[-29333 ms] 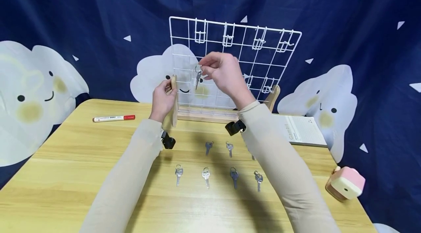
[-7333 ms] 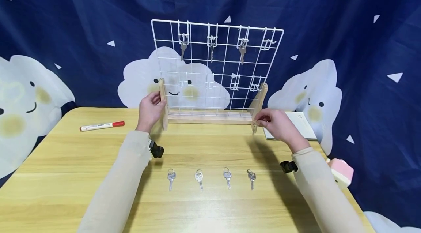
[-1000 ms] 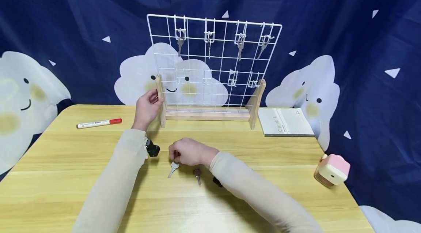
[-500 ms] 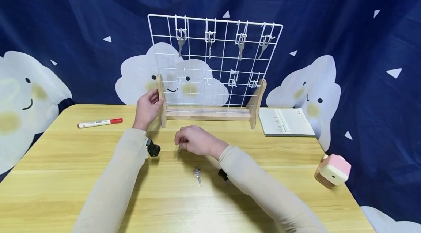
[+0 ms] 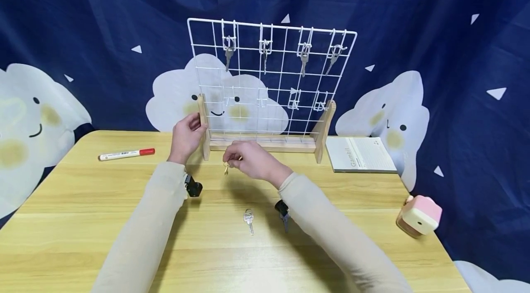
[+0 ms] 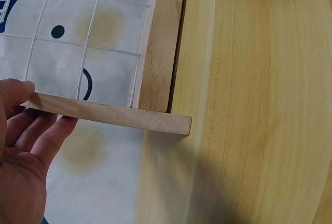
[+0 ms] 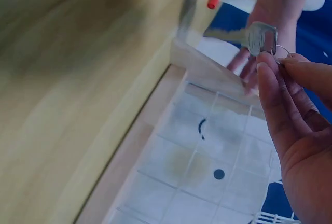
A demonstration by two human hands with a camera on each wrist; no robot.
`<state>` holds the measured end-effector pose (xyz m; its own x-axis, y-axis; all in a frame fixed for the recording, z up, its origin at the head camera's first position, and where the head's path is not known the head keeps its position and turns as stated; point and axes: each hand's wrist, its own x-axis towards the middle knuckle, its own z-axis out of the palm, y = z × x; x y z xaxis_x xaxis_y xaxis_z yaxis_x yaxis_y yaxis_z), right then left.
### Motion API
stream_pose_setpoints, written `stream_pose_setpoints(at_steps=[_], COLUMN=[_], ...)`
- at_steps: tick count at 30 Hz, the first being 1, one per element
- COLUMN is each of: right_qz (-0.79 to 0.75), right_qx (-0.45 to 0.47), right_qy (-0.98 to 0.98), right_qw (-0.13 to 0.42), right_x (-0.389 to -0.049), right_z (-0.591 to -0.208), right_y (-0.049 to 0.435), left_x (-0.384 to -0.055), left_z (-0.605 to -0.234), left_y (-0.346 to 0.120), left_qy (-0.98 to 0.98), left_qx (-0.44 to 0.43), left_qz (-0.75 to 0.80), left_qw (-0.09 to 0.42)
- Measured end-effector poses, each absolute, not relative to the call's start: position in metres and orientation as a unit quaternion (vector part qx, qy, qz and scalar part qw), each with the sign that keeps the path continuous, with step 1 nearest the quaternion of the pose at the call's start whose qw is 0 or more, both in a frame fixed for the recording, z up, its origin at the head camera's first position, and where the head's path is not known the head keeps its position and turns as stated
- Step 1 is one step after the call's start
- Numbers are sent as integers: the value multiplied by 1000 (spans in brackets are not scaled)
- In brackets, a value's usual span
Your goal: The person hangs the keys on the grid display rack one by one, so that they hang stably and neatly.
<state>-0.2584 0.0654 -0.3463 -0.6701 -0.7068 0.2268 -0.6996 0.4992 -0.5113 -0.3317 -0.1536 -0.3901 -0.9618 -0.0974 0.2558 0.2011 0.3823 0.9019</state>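
Observation:
My right hand [image 5: 256, 159] pinches a silver key [image 7: 258, 38] by its thin ring, with the blade hanging down above the table in the head view. It is in front of the lower left part of a white wire grid rack [image 5: 285, 26]. My left hand [image 5: 186, 139] grips the rack's left wooden upright [image 6: 114, 114], thumb on one face and fingers on the other. Several keys [image 5: 304, 57] hang from the upper row of hooks. The lower hooks [image 5: 294, 103] carry none. On the table lie a key [image 5: 249, 222] and another key [image 5: 285, 222], partly hidden by the right wrist camera.
A red-capped marker [image 5: 126, 154] lies at the left on the wooden table [image 5: 74, 219]. To the right of the rack is a notepad [image 5: 360, 155]. Near the right edge stands a pink and cream pencil sharpener [image 5: 420, 215]. A dark blue cloud-print curtain [image 5: 397, 8] hangs behind.
Over the last second my right hand has lifted the leftmost key off the table and carried it toward the rack. The upper hooks, bare 29 seconds ago, now hold keys. My left hand stays put.

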Motion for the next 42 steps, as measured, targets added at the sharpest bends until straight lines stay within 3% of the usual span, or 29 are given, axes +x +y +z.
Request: stream_pose_setpoints(at_steps=[17,27,42], right_qz=[-351,-383,-413], right_qx=[-345,-328,-248], right_qy=[871,862,873], right_qw=[-8,-60,-72], right_x=[-282,-293,-306], right_z=[-310,-299,-282], right_y=[63,61,51], left_x=[-332,-334,-333], left_z=[-391,-391,-392], left_y=[-154,-152,-152], left_qy=[-819,-814,-817], left_qx=[-26,-26,-29], left_qz=[-557,-561,-556], left_qw=[137,145,147])
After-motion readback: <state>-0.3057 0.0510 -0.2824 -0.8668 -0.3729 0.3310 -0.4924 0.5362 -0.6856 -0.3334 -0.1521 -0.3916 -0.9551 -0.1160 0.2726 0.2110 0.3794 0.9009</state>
